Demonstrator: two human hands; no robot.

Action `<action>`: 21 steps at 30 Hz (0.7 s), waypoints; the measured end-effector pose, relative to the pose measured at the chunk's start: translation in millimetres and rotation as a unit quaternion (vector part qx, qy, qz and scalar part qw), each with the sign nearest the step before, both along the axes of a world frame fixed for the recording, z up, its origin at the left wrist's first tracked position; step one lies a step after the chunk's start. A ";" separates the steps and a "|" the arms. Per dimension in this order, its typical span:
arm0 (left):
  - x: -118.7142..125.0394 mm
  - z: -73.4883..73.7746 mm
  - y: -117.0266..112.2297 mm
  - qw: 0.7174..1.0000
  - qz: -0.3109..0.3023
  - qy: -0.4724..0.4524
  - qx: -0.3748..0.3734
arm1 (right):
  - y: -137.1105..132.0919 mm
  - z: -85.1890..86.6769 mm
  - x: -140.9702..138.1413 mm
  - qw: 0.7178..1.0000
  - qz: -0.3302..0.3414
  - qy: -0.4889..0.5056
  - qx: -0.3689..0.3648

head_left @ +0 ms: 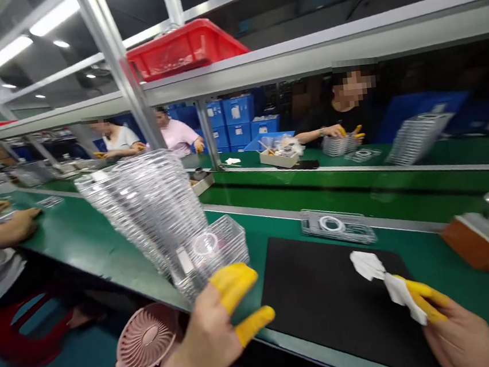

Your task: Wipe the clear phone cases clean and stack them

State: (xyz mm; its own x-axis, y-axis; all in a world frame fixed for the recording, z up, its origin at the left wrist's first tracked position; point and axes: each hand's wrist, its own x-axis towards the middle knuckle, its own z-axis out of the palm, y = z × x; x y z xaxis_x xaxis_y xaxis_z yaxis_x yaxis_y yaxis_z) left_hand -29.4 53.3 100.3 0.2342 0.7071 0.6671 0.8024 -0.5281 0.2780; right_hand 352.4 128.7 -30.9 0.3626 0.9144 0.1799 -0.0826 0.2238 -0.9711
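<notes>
My left hand [218, 330], with yellow finger cots on thumb and fingers, grips the near end of a long leaning stack of clear plastic trays [156, 209] that arcs up and to the left over the green bench [81, 239]. My right hand [453, 330], also in yellow cots, pinches a white cloth [388, 285] over the right part of a black mat [334, 302]. Beyond the mat lies a single clear tray [337, 226] with a white ring in it.
A pink desk fan [145, 340] sits below the bench edge. An orange-brown box [479, 247] with metal parts stands at the right. A co-worker's arms [6, 224] rest at the left. Other people work across the green conveyor [357, 190]. A red crate [183, 48] sits on the overhead shelf.
</notes>
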 end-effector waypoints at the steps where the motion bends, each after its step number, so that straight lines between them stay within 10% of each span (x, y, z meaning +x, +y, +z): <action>1: 22.6 -4.8 13.2 0.997 -0.072 0.020 -0.024 | -0.1 5.9 -1.9 0.998 -0.002 0.052 -0.028; 6: 117.2 -35.9 136.7 0.978 -0.142 0.108 -0.109 | 1.4 29.2 -15.4 0.977 0.004 0.196 -0.084; 10: 143.1 -41.4 207.4 0.974 -0.145 0.124 -0.121 | 0.3 35.1 -20.2 0.976 -0.007 0.205 -0.066; 13: 135.2 -36.4 182.4 0.973 -0.163 0.123 -0.104 | -0.3 37.2 -21.0 0.976 -0.028 0.208 -0.054; 18: 88.5 -50.5 62.0 0.960 -0.232 0.114 -0.105 | 0.5 38.3 -22.8 0.979 -0.060 0.188 -0.053; 21: 67.6 -67.8 26.5 0.968 -0.157 0.101 -0.168 | 0.6 35.7 -24.8 0.984 -0.066 0.156 -0.064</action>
